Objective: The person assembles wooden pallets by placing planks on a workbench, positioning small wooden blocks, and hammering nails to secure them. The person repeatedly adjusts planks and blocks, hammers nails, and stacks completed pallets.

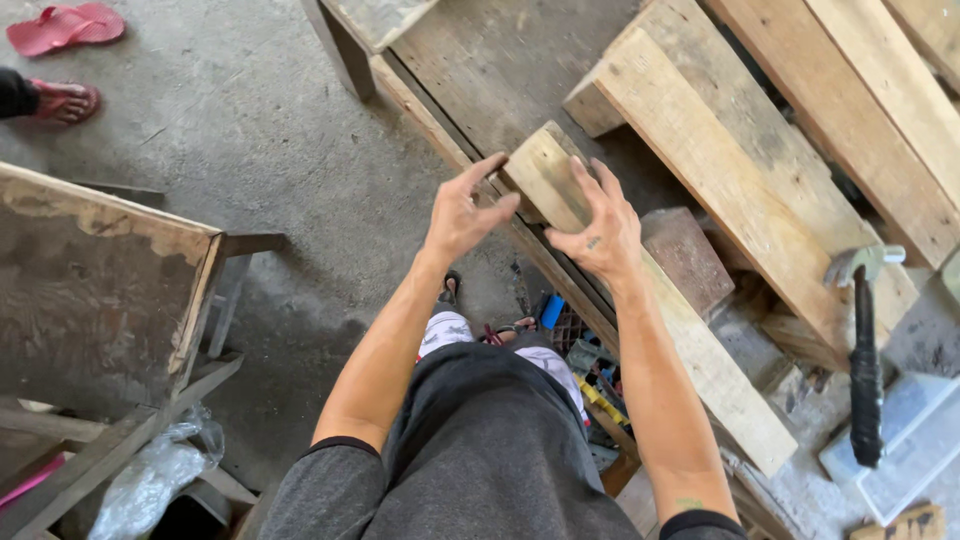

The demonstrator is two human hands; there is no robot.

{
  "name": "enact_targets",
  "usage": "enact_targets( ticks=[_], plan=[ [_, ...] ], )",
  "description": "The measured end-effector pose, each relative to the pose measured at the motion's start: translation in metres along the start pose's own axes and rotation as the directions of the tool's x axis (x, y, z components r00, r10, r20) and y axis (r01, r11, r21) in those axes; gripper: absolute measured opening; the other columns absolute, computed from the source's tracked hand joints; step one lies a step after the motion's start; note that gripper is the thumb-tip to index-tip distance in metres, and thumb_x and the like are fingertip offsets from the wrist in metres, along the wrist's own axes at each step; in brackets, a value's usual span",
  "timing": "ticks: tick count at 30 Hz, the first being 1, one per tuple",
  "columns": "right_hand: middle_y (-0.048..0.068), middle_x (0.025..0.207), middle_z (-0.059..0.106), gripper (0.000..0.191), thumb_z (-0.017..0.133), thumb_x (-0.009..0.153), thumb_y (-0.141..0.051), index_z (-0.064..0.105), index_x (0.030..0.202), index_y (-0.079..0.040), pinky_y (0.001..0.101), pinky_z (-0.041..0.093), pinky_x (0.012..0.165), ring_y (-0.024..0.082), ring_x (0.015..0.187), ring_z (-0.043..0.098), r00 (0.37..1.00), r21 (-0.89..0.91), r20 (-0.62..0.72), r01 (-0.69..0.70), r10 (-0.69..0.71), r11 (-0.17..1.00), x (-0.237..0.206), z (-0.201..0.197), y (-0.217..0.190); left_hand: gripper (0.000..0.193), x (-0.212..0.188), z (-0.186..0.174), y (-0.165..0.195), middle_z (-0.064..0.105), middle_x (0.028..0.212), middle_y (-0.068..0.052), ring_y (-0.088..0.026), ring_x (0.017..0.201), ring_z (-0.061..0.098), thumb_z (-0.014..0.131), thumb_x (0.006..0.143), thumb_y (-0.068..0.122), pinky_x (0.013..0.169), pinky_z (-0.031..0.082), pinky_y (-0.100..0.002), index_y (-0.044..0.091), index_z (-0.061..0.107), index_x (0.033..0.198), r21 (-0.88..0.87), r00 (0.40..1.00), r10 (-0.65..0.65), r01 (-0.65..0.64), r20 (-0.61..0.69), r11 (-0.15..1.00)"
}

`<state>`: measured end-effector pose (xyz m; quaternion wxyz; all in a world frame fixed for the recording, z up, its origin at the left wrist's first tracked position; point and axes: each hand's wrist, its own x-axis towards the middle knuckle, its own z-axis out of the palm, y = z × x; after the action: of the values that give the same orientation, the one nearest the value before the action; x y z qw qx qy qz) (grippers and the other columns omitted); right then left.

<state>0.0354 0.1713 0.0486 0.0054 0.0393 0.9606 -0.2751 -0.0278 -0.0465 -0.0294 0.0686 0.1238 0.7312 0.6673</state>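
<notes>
Both hands hover over the near end of a long pale plank (640, 300) lying slantwise across the bench (480, 60). Left hand (462, 212) has its fingers spread loose at the plank's left edge, grasping nothing; right hand (600, 232) rests open on top. A hammer (864, 370) lies well apart (to the right). Bare concrete floor (250, 130) opens leftward.

Left of the plank (640, 300), bare concrete floor (270, 150) leaves open room. To its right, a brick-like block (686, 257) sits just beside it, stacked boards (760, 170) crowd behind, and a hammer (864, 360) lies further right.
</notes>
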Motion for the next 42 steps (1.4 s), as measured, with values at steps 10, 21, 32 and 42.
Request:
enact_targets(
  ticks=[10,21,32,42],
  plan=[
    [0.026,0.151,0.049,0.096,0.091,0.063,-0.024,0.054,0.149,-0.008,0.0463,0.049,0.107,0.042,0.134,0.055,0.999,-0.036,-0.022,0.047,-0.048,0.998,0.005,0.002,-0.011,0.137,-0.017,0.052,-0.035,0.033,0.162,-0.018,-0.034,0.111,0.067,0.098,0.052,0.038,0.075,0.061,-0.038,0.004,0.014,0.154,0.304,0.990,0.134,-0.114,-0.046,0.946],
    [0.033,0.149,0.044,0.092,0.094,0.071,-0.028,0.053,0.150,-0.003,0.0501,0.048,0.109,0.047,0.136,0.051,0.988,-0.145,-0.037,0.142,-0.149,0.979,0.003,0.009,-0.013,0.124,-0.022,0.059,-0.044,0.043,0.158,-0.012,-0.030,0.122,0.066,0.099,0.055,0.028,0.081,0.060,-0.035,0.008,0.028,0.155,0.267,0.949,0.276,-0.229,-0.155,0.936],
    [0.032,0.151,0.048,0.085,0.090,0.075,-0.027,0.055,0.147,-0.001,0.0534,0.046,0.109,0.048,0.135,0.053,0.991,-0.215,-0.117,0.041,-0.067,0.976,-0.003,0.019,-0.016,0.114,-0.023,0.065,-0.039,0.046,0.156,-0.012,-0.029,0.123,0.066,0.096,0.063,0.026,0.084,0.061,-0.035,0.009,0.030,0.154,0.264,0.957,0.242,-0.194,-0.160,0.945],
    [0.031,0.148,0.051,0.082,0.090,0.072,-0.022,0.059,0.145,0.000,0.0484,0.051,0.106,0.047,0.133,0.057,0.988,-0.160,-0.127,0.065,-0.086,0.985,0.006,0.016,-0.026,0.082,-0.021,0.008,-0.019,0.058,0.148,-0.013,-0.032,0.128,0.065,0.085,0.081,0.022,0.102,0.057,-0.037,0.011,0.046,0.152,-0.006,0.996,0.054,-0.055,-0.068,0.998]
  ],
)
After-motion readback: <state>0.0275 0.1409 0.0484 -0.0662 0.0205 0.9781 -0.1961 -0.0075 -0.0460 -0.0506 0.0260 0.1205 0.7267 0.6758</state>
